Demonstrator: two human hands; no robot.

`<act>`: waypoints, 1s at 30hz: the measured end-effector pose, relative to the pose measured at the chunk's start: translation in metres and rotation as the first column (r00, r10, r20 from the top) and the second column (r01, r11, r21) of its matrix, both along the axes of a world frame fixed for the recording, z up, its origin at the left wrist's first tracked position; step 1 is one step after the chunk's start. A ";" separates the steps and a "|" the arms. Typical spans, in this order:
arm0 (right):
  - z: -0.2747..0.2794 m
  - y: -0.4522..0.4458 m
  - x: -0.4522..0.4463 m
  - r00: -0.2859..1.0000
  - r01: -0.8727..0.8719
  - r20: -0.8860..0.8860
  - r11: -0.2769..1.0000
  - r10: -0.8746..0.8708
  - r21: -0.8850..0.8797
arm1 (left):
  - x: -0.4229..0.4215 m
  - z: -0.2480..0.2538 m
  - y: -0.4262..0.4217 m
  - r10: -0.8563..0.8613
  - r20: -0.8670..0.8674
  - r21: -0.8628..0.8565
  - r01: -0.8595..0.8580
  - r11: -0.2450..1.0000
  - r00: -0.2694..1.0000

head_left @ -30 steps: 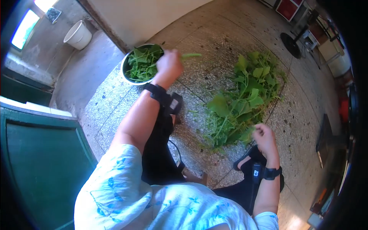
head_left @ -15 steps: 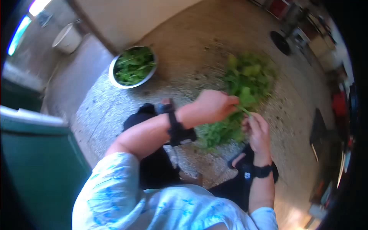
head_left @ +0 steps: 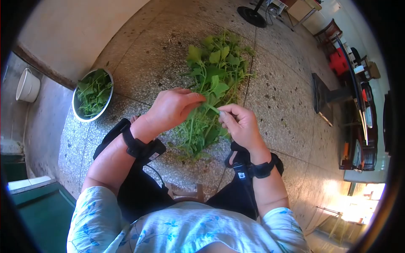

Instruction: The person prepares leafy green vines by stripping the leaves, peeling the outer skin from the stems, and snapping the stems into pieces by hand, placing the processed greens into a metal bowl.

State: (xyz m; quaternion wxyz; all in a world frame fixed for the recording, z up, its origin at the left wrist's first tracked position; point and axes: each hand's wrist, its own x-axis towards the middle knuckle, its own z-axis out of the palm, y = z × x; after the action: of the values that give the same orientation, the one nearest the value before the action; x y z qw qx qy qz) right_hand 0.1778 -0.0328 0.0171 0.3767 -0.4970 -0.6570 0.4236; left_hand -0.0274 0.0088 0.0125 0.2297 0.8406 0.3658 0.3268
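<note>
A pale green leafy stem [head_left: 213, 109] spans the gap between my two hands, above a pile of leafy green vines [head_left: 223, 59] on the floor. My right hand [head_left: 242, 126] pinches the stem's lower end between thumb and forefinger. At its upper end, my left hand [head_left: 171, 107] has its fingers closed, with the fingertips partly hidden against the greens. Broad leaves lie at the far side of the pile; thinner stems and tendrils lie nearer my feet. To the left, a metal bowl [head_left: 111, 93] holds more cut greens [head_left: 93, 92].
Speckled stone floor [head_left: 282, 109] surrounds the pile. A white bucket [head_left: 28, 86] stands at far left, past a wall edge. A round black stand base [head_left: 252, 17] is at the top. Dark furniture [head_left: 358, 105] lines the right side. My knees flank the pile.
The view has swung right, so the bowl, pile and hands sit further left in it. Both hands still hold the stem between them over the pile.
</note>
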 end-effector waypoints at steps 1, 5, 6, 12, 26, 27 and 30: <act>0.004 -0.001 0.001 1.000 -0.011 -0.018 0.998 0.010 -0.059 | 0.000 0.002 0.001 -0.025 -0.098 0.029 0.028 0.999 0.995; 0.009 -0.003 0.006 0.997 -0.054 -0.060 0.986 0.045 -0.158 | 0.006 -0.010 0.005 -0.119 -0.247 0.129 0.154 0.980 0.962; 0.010 -0.003 0.006 0.997 -0.049 -0.060 0.986 0.040 -0.157 | 0.009 -0.011 0.004 -0.124 -0.247 0.130 0.160 0.979 0.961; 0.005 -0.002 0.003 0.829 -0.156 -0.542 0.874 -0.138 -0.460 | 0.027 -0.015 -0.006 -0.188 0.061 0.104 0.181 0.978 0.980; -0.010 -0.001 0.039 0.710 0.090 -0.577 0.864 -0.404 -0.495 | -0.004 -0.015 0.024 0.396 0.833 -0.553 0.559 0.617 0.387; -0.010 -0.002 0.042 0.695 0.112 -0.582 0.863 -0.423 -0.493 | -0.008 -0.015 0.028 0.442 0.834 -0.549 0.575 0.606 0.330; -0.010 -0.003 0.053 0.662 0.133 -0.603 0.862 -0.445 -0.490 | -0.017 -0.016 0.036 0.514 0.826 -0.540 0.586 0.604 0.232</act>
State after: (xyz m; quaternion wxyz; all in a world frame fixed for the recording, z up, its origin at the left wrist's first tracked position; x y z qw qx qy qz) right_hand 0.2308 -0.0363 0.0073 0.5486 -0.4664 -0.2728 0.6380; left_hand -0.0447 0.0445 -0.0034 0.7574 0.2500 0.2163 0.5631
